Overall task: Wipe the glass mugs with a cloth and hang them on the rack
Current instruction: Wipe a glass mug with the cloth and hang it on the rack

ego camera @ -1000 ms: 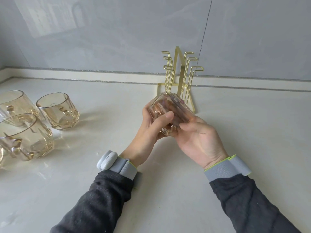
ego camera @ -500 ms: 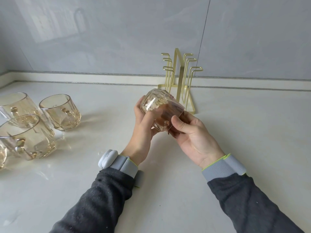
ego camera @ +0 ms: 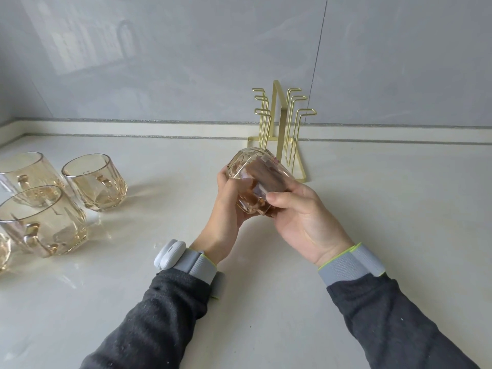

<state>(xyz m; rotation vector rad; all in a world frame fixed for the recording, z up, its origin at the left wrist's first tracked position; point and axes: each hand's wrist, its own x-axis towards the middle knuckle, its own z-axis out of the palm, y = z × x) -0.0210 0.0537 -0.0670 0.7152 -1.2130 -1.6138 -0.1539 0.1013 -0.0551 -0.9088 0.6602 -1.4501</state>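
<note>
You hold the amber faceted glass mug [ego camera: 250, 177] tilted above the pale counter [ego camera: 386, 203], your left hand [ego camera: 226, 209] curled round its 9 o'clock side, your right hand [ego camera: 300, 217] gripping its 4 o'clock end, the gold wire rack [ego camera: 282, 129] just beyond at 1 o'clock.

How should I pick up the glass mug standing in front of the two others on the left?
Take it by its handle, coming in from the near side. The mug stands upright with its mouth up, and the handle seems to point toward you, low on the front, so your fingers can probably hook it without reaching past other glass.
</note>
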